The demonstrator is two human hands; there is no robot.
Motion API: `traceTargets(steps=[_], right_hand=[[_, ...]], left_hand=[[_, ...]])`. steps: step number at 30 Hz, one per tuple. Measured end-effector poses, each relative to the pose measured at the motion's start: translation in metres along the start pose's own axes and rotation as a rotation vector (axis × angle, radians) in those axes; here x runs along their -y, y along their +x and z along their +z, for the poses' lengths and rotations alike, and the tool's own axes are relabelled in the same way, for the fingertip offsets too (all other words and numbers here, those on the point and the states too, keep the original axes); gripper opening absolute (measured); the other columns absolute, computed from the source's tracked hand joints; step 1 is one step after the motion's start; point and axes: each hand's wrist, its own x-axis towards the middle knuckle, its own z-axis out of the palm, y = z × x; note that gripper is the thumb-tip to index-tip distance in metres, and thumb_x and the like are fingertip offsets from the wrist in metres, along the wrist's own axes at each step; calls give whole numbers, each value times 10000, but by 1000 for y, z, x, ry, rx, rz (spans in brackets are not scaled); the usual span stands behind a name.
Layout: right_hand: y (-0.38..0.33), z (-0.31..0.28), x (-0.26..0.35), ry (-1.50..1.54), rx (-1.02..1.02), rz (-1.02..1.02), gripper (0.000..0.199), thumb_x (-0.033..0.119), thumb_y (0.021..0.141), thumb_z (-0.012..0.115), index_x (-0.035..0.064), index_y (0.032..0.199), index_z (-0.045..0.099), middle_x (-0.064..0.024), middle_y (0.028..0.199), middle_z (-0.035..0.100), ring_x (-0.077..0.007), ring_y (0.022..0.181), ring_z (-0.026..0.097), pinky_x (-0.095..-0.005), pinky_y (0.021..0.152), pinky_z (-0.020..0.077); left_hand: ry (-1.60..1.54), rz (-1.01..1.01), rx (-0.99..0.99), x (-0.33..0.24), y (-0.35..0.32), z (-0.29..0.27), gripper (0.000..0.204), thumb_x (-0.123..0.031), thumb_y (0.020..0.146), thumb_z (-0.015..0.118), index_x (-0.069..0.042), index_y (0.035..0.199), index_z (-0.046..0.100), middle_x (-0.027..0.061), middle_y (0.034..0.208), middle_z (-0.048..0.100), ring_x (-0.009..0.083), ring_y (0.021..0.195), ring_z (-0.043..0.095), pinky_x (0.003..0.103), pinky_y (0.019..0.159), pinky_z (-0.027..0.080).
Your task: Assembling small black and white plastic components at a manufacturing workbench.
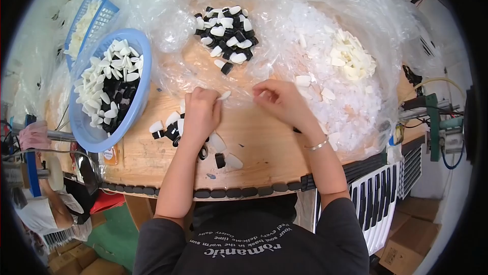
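My left hand (202,108) pinches a small white teardrop-shaped plastic piece (225,95) that sticks out past its fingertips over the wooden table. To its right, my right hand (280,101) is raised with fingers curled toward the thumb; whatever they hold, if anything, cannot be made out. Beneath and beside my left forearm lie several black-and-white pieces (173,127), partly hidden by the arm. Loose white pieces (217,142) and a black block (220,161) rest near the table's front. Farther back is a pile of black pieces with white tips (227,33).
A blue oval basin (145,87) of white and black pieces stands at left, with a blue basket (109,8) behind. On the right, translucent flakes (351,102) lie on plastic film with cream pieces (351,56). Black blocks (249,192) line the table's front edge. Another person's arm (58,206) shows lower left.
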Motion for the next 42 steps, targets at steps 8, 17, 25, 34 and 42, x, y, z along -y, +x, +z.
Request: traceTargets(steps=[8, 17, 25, 34, 42], right_hand=[[-10, 50, 2, 548, -81, -166, 336, 5, 755, 736, 40, 1077, 647, -2, 875, 645, -67, 708, 570, -210, 644, 494], [-8, 31, 6, -130, -232, -502, 167, 43, 797, 688, 51, 962, 668, -49, 799, 625, -112, 723, 575, -265, 633, 456], [-16, 7, 3, 26, -298, -200, 107, 21, 816, 661, 10, 920, 641, -22, 785, 616, -77, 677, 504, -222, 597, 413], [-18, 27, 2, 406, -184, -23, 136, 14, 859, 659, -10, 989, 627, -6, 827, 623, -54, 715, 580, -192, 631, 476], [-22, 31, 0, 412, -44, -55, 131, -6, 860, 645, -27, 988, 625, -24, 851, 636, -69, 746, 607, -211, 664, 504]], left_hand=[[-1113, -364, 170, -24, -4, -8, 94, 44, 881, 588, 21, 971, 601, 7, 865, 624, 46, 783, 570, 177, 692, 441], [-931, -295, 213, -7, 0, -28, 99, -13, 815, 666, -24, 902, 621, 7, 796, 639, 71, 689, 578, 218, 582, 428], [-22, -64, 44, -5, -2, -44, 189, -3, 659, 720, -4, 803, 598, 131, 817, 620, 335, 826, 573, 409, 716, 473], [45, -27, -11, 0, -5, -19, 47, 52, 662, 670, 27, 674, 633, 129, 782, 591, 315, 773, 586, 390, 712, 490], [-76, -103, 116, -24, -10, -29, 151, 20, 685, 677, 20, 821, 611, 154, 834, 585, 353, 802, 602, 422, 710, 503]])
